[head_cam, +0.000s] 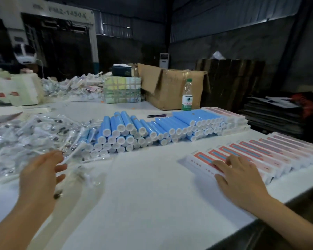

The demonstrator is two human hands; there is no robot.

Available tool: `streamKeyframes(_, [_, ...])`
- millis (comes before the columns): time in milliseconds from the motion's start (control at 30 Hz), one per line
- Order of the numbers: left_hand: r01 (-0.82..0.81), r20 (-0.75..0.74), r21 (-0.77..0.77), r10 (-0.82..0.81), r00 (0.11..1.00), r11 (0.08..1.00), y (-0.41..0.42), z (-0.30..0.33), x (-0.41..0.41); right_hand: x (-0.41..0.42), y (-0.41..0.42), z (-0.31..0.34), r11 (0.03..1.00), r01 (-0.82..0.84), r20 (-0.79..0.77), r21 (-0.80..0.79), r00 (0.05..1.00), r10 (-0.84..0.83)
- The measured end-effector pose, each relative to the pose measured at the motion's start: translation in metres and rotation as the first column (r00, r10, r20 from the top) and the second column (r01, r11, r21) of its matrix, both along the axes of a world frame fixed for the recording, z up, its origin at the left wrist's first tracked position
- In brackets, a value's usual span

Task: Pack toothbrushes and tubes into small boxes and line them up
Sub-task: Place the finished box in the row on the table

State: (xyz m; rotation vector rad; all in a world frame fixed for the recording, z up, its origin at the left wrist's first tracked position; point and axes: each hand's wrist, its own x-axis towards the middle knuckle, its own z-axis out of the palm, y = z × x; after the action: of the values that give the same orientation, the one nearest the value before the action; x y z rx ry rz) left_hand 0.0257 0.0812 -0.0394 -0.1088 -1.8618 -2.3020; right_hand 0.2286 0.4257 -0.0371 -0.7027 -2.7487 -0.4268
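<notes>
Our left hand point(39, 170), grip loosely apart and holding nothing, is nearest the wrapped toothbrushes point(25, 134) heaped just ahead of it on the table point(143, 186), while our right hand point(237, 175) rests flat-fingered on the nearest box point(202, 162) of the row.

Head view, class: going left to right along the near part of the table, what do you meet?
Left hand → wrapped toothbrushes → blue tubes → right hand → row of boxes.
</notes>
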Motion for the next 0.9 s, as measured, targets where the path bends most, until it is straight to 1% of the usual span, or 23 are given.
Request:
streamKeyframes(33, [-0.038, 0.024, 0.020, 0.038, 0.999, 0.999, 0.000, 0.002, 0.002, -0.003, -0.006, 0.006, 0.999, -0.019, -0.009, 0.030, 1.000, 0.019])
streamKeyframes(67, [-0.064, 0.033, 0.046, 0.062, 0.998, 0.997, -0.001, 0.002, 0.000, -0.010, -0.015, 0.012, 0.996, -0.072, -0.056, 0.048, 0.996, 0.074])
streamKeyframes(100, [-0.105, 0.042, 0.028, 0.104, 0.994, 0.994, -0.002, 0.003, -0.001, -0.019, -0.028, 0.016, 0.987, -0.160, -0.145, 0.030, 0.976, 0.163])
streamKeyframes(133, [-0.118, 0.030, -0.009, 0.119, 0.993, 0.993, -0.002, 0.004, 0.000, -0.030, -0.042, 0.019, 0.961, -0.275, -0.247, 0.026, 0.930, 0.272])
streamKeyframes(167, [-0.130, 0.025, -0.032, 0.131, 0.991, 0.991, -0.002, 0.004, -0.002, -0.042, -0.058, 0.023, 0.932, -0.362, -0.293, -0.024, 0.894, 0.339])
streamKeyframes(233, [-0.121, 0.004, -0.089, 0.122, 0.993, 0.989, -0.004, 0.002, 0.000, -0.073, -0.092, 0.028, 0.854, -0.496, -0.328, -0.157, 0.842, 0.429])
streamKeyframes(300, [-0.092, -0.023, -0.148, 0.090, 0.996, 0.985, 0.002, 0.001, 0.003, -0.104, -0.114, 0.025, 0.784, -0.569, -0.322, -0.249, 0.812, 0.487])
streamKeyframes(367, [-0.107, -0.049, -0.228, 0.099, 0.994, 0.968, 0.001, -0.001, 0.005, -0.139, -0.142, 0.020, 0.730, -0.603, -0.288, -0.322, 0.797, 0.531])
streamKeyframes(433, [-0.132, -0.090, -0.324, 0.108, 0.990, 0.937, -0.002, -0.002, 0.007, -0.163, -0.165, 0.010, 0.697, -0.601, -0.258, -0.391, 0.798, 0.544])
streamKeyframes(467, [-0.127, -0.106, -0.373, 0.094, 0.990, 0.919, -0.003, -0.002, 0.007, -0.171, -0.173, 0.003, 0.692, -0.592, -0.240, -0.414, 0.804, 0.544])
streamKeyframes(533, [-0.105, -0.116, -0.448, 0.059, 0.992, 0.888, -0.003, -0.005, 0.006, -0.178, -0.180, -0.010, 0.697, -0.593, -0.219, -0.403, 0.802, 0.556])
streamKeyframes(667, [-0.073, -0.111, -0.492, 0.020, 0.994, 0.867, -0.001, -0.004, 0.006, -0.182, -0.176, -0.019, 0.642, -0.651, -0.280, -0.404, 0.757, 0.591])
streamKeyframes(733, [-0.094, -0.125, -0.513, 0.034, 0.992, 0.853, -0.004, -0.001, 0.007, -0.182, -0.177, -0.019, 0.647, -0.648, -0.262, -0.402, 0.759, 0.597])
streamKeyframes(800, [-0.132, -0.106, -0.521, 0.090, 0.990, 0.844, -0.018, 0.012, 0.003, -0.182, -0.182, -0.020, 0.657, -0.655, -0.261, -0.374, 0.754, 0.603])
streamKeyframes(833, [-0.151, -0.088, -0.544, 0.123, 0.988, 0.825, -0.028, 0.021, -0.002, -0.183, -0.183, -0.020, 0.656, -0.658, -0.275, -0.371, 0.752, 0.599])
streamKeyframes(867, [-0.179, -0.085, -0.607, 0.161, 0.983, 0.774, -0.042, 0.032, -0.010, -0.183, -0.184, -0.020, 0.650, -0.657, -0.289, -0.382, 0.753, 0.591])
streamKeyframes(900, [-0.210, -0.098, -0.698, 0.200, 0.975, 0.684, -0.057, 0.043, -0.018, -0.183, -0.185, -0.020, 0.645, -0.651, -0.298, -0.399, 0.758, 0.581])
